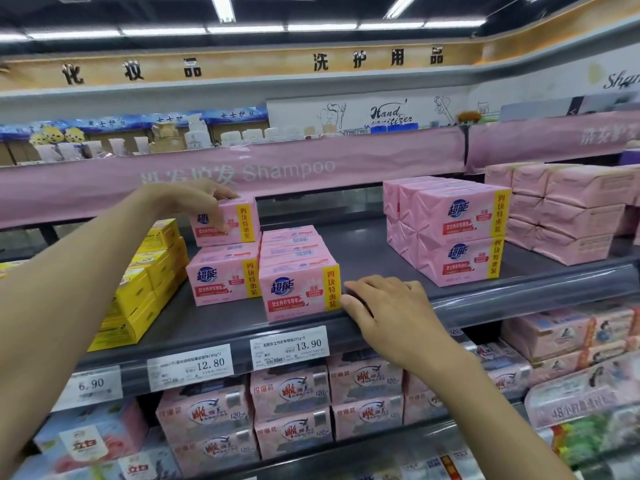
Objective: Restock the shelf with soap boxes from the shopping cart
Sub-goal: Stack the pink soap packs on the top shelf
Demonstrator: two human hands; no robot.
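Right hand [391,317] rested slack on the shelf [363,244] edge while the grip of the left hand [204,199] held the top soap box [239,223], likely needing squaring before release

Bare left grip [207,206] and bare right grip [391,313] on long bare forearms [65,289].

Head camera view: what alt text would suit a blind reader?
A left hand grips a pink soap box stacked on another on a grey shop shelf. The right hand touches the shelf edge beside a front pink box.
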